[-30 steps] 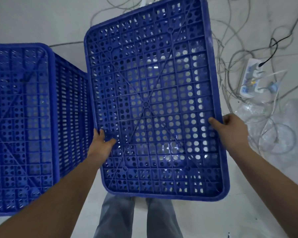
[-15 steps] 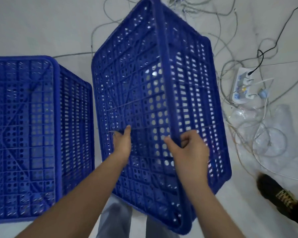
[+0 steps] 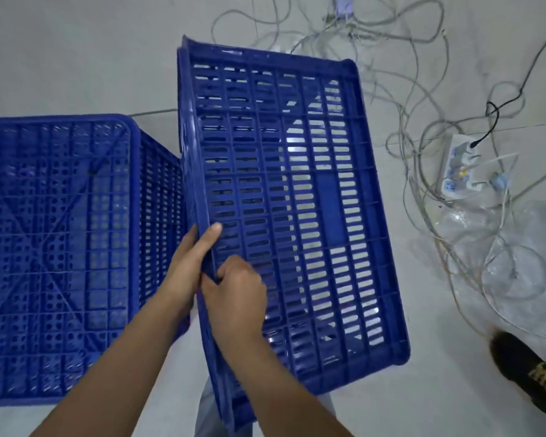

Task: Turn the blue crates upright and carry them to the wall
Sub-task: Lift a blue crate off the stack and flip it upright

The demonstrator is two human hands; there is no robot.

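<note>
Blue crate (image 3: 297, 200), turned on its side, rim held in both hands' grip (image 3: 215, 275).

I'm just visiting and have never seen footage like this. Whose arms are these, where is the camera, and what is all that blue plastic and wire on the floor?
No machine here: a person wears a camera on the head, looking down at their own arms. Both hands grip one rim of a blue crate, the left hand just above the right hand, holding it tipped on its side so you see a slotted wall. A second crate sits bottom-up on the floor to the left. To the right lie tangled cables, a white power strip, clear plastic wrap and a dark shoe.
</note>
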